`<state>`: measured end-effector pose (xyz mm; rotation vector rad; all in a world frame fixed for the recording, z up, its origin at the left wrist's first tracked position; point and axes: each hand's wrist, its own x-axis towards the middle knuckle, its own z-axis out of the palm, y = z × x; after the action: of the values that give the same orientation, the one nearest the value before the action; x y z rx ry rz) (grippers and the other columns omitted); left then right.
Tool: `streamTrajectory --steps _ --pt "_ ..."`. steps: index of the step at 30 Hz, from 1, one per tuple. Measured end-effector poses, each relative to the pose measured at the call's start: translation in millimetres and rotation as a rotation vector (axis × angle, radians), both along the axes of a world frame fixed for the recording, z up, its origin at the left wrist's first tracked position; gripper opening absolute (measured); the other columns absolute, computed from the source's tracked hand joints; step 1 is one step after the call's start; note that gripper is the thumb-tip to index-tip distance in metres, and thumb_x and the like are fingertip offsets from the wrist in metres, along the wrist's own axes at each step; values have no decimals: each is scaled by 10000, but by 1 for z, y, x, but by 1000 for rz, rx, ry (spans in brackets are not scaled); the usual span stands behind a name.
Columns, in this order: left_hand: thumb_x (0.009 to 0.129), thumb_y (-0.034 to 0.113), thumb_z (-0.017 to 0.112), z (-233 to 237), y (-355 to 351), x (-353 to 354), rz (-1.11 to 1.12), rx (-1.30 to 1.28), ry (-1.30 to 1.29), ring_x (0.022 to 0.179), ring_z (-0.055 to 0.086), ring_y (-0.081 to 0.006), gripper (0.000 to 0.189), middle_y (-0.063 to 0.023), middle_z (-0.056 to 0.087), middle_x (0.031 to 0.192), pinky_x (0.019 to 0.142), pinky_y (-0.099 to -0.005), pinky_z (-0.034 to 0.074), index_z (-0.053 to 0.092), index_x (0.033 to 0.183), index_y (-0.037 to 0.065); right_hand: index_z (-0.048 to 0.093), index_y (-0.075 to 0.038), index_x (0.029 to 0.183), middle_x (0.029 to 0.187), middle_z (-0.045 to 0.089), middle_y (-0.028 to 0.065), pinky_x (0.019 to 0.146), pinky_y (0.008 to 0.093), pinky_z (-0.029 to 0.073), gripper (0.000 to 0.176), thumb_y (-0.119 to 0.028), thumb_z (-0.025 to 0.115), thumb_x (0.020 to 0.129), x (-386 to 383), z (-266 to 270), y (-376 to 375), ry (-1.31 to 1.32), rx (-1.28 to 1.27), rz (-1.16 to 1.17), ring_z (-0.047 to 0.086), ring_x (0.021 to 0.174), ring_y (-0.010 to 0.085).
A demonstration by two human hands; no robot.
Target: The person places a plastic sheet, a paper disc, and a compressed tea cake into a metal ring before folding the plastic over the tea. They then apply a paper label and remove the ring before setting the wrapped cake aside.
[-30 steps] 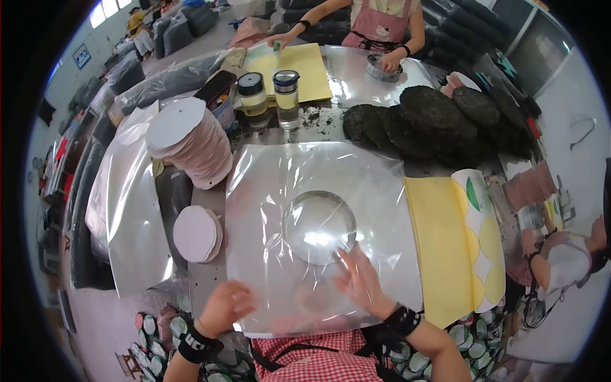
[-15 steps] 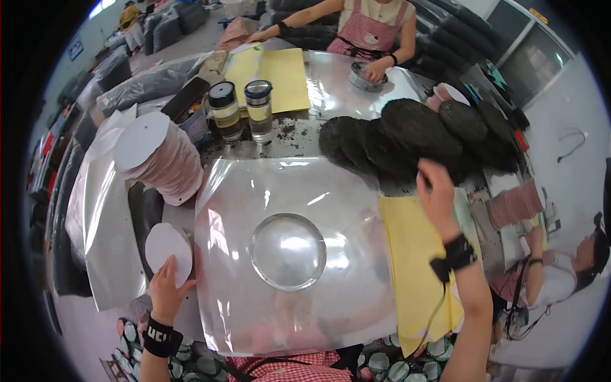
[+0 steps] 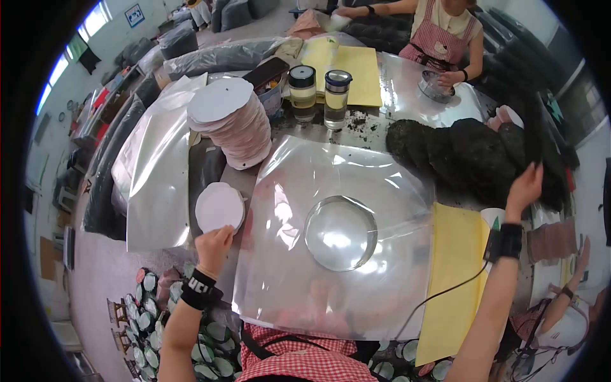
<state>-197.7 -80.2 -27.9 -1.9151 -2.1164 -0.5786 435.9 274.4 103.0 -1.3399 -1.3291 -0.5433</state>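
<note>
Head view: our right hand point(image 3: 526, 186) pinches a dark, blurred disc point(image 3: 533, 121). Our left hand point(image 3: 214, 248), curled, touches smooth, pale discs point(image 3: 218, 206); grip unclear.

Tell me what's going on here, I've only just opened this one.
A person at a table has the left hand at the edge of a stack of pale discs. The right hand appears to pinch a dark disc beside the dark pile. Between the hands lies a clear sheet with a ring near its middle. Across the table, a co-worker's hand is at another ring.
</note>
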Motion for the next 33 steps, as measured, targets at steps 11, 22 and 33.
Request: streamTrajectory --steps 11,22,33 --pt "531 420 944 4 61 -36 175 -317 -233 1079 596 -388 666 -240 557 1193 897 -434 496 596 924 10 571 -21 1301 1265 643 97 923 339 539 292 -79 535 1017 -66 -78 -236 1331 -428 866 640 1104 200" --pt "535 376 950 17 13 -18 97 -402 -69 1418 374 -406 1009 -207 454 1483 1109 -441 385 514 1374 23 596 -59 1248 1178 654 66 876 331 558 256 -59 526 1001 -112 -112 -249 1536 -700 919 652 1020 177" --pt "673 212 870 54 8 -78 -270 -525 -384 1228 592 -351 592 -152 659 1276 1028 -407 472 682 1210 48 598 -43 1231 1191 658 67 907 338 549 241 -63 528 1001 -116 -105 -273 1447 -723 926 651 1049 172"
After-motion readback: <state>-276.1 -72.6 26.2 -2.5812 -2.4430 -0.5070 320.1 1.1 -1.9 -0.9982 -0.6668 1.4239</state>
